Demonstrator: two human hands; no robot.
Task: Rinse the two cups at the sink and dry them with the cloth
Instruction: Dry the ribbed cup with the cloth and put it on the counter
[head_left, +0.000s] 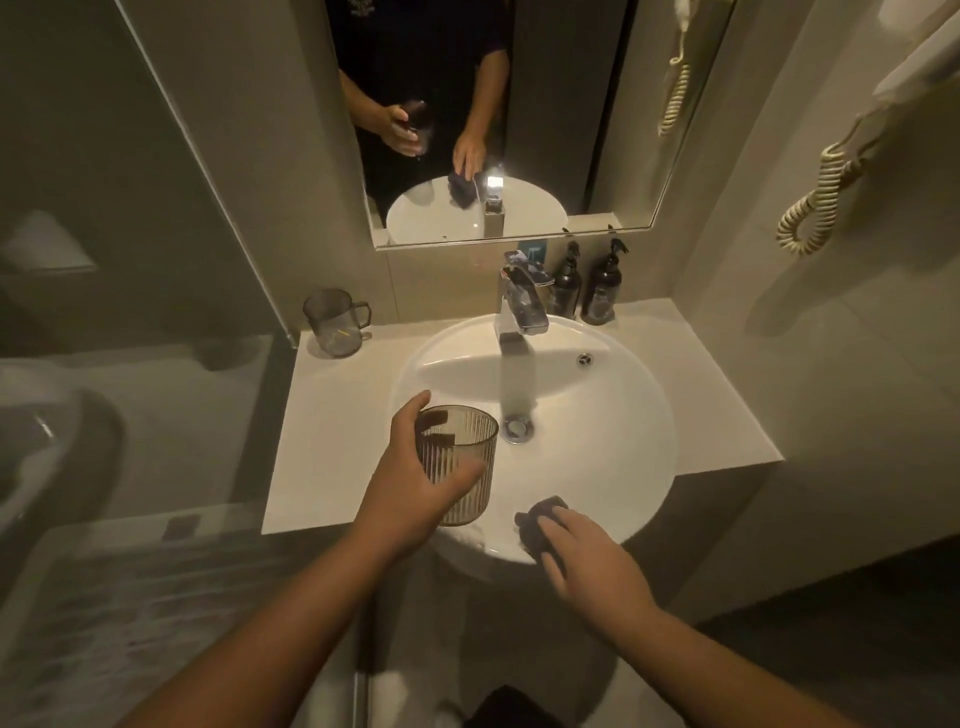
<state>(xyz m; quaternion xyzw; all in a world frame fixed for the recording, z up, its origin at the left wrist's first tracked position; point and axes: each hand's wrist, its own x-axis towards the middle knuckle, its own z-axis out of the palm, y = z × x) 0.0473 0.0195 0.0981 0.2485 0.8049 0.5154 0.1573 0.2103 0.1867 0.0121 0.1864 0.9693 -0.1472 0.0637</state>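
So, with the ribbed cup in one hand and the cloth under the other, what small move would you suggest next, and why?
Probably close the right hand on the dark cloth and lift it to the ribbed cup. The left hand grips that cup above the sink, no water shows at the tap, and the cloth lies on the rim under straight fingers.

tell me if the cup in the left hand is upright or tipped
Upright: the ribbed cup has its open rim facing up, gripped round its side by the left hand over the sink.
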